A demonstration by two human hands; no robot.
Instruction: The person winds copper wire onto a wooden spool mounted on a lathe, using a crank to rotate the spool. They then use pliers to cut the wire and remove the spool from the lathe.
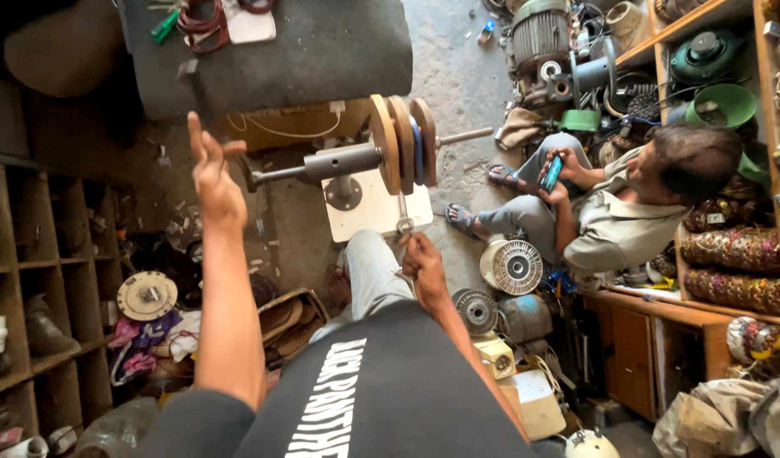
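1. While the person sits over a cluttered workshop floor, the left hand (210, 174) is raised with fingers spread wide and holds nothing, just beside the crank end of the winding machine (356, 161).
2. The right hand (422, 265) is closed on a small metal wrench (403, 222), just below the wooden discs (403, 144) on the machine's shaft.
3. The machine stands on a white base plate (377, 212) on the floor, ahead of the person's knee.
4. To the right, another person (627, 203) sits against wooden shelves (704, 17), holding a phone (551, 174).
5. Motor parts lie around them.
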